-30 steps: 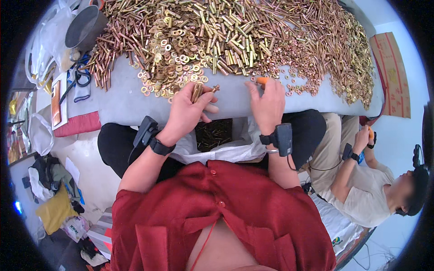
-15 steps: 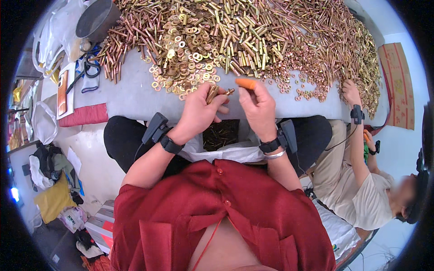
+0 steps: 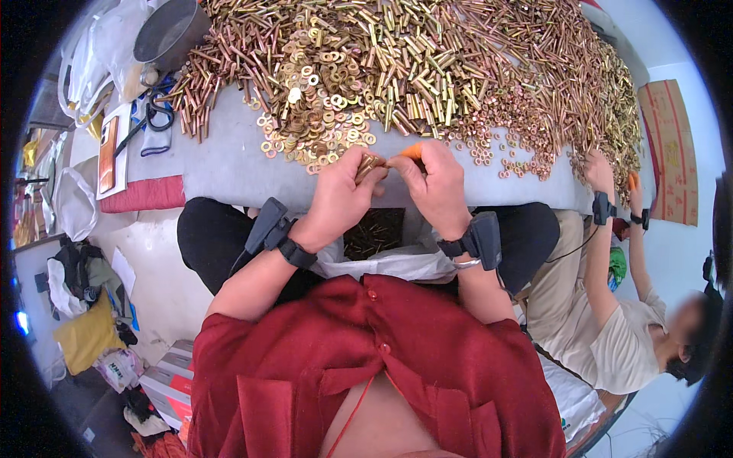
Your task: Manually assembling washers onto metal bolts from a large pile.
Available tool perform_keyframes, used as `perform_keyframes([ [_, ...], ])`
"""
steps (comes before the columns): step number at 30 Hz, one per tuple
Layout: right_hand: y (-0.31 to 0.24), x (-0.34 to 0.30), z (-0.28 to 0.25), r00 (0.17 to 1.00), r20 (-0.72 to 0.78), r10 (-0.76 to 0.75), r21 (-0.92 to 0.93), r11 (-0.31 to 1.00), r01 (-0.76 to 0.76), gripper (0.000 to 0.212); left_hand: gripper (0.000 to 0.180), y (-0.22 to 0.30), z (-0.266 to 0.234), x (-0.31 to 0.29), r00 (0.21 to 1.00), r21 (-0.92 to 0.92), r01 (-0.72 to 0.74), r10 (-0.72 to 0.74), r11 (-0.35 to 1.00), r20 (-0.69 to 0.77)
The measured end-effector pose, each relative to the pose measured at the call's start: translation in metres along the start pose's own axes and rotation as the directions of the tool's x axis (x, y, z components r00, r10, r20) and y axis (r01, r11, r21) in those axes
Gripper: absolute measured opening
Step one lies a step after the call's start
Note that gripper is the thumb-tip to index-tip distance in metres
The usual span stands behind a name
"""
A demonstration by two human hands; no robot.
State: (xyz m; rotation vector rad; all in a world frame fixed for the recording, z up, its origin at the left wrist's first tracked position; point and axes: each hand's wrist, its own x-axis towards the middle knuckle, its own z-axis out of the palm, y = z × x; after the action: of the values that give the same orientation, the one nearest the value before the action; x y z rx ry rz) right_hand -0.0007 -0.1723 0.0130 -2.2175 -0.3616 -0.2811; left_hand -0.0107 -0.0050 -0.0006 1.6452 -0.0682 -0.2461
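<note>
My left hand (image 3: pixel 341 196) is closed around brass-coloured bolts (image 3: pixel 367 163), whose ends stick out between thumb and fingers. My right hand (image 3: pixel 437 187), with an orange cover (image 3: pixel 413 151) on a finger, meets the left at the bolts' ends. Its thumb and fingers pinch together, and whatever is between them is hidden. Just beyond my hands lie loose flat washers (image 3: pixel 328 126) and small nuts (image 3: pixel 482 149). Behind them spreads a large heap of brass-coloured threaded parts (image 3: pixel 435 57). Between my knees, below my hands, a white sack (image 3: pixel 385 264) holds dark metal pieces (image 3: pixel 372 233).
The grey tabletop (image 3: pixel 237 164) runs in front of me. On its left are a dark round pan (image 3: pixel 169 37), a phone-like brown object (image 3: pixel 109 153) and blue-black straps (image 3: pixel 153 114). To my right, a co-worker's hands (image 3: pixel 599 169) reach into the heap. A cardboard sheet (image 3: pixel 670 153) stands behind.
My right hand has moved left, bringing its fingertips against the bolts in my left hand; the two were apart before. The co-worker's farther hand has risen to the heap.
</note>
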Motion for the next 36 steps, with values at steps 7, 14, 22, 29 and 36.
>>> perform_keyframes([
  [7, -0.004, 0.007, 0.003, 0.989, -0.071, 0.133, 0.127, 0.984, -0.123, 0.018, 0.016, 0.011, -0.005, 0.005, 0.981, -0.187, 0.183, -0.167, 0.965, 0.099],
  [14, -0.016, 0.002, 0.006, 0.945, 0.097, 0.314, 0.428, 0.844, -0.324, 0.021, 0.020, 0.004, -0.006, 0.006, 0.971, -0.321, 0.216, -0.168, 0.922, 0.171],
  [22, 0.009, -0.011, 0.004, 0.931, 0.114, 0.346, 0.800, 0.524, -0.293, 0.064, 0.019, 0.010, -0.011, 0.007, 0.975, -0.491, 0.211, -0.145, 0.845, 0.170],
  [29, -0.003, -0.003, 0.004, 0.914, 0.097, 0.394, 0.795, 0.522, -0.310, 0.057, 0.019, 0.006, -0.014, 0.009, 0.974, -0.506, 0.215, -0.146, 0.835, 0.173],
  [36, 0.011, 0.031, 0.012, 0.904, -0.139, 0.405, 0.435, 0.845, -0.312, 0.029, 0.021, 0.010, -0.012, 0.003, 0.908, -0.283, 0.249, -0.121, 0.926, 0.401],
])
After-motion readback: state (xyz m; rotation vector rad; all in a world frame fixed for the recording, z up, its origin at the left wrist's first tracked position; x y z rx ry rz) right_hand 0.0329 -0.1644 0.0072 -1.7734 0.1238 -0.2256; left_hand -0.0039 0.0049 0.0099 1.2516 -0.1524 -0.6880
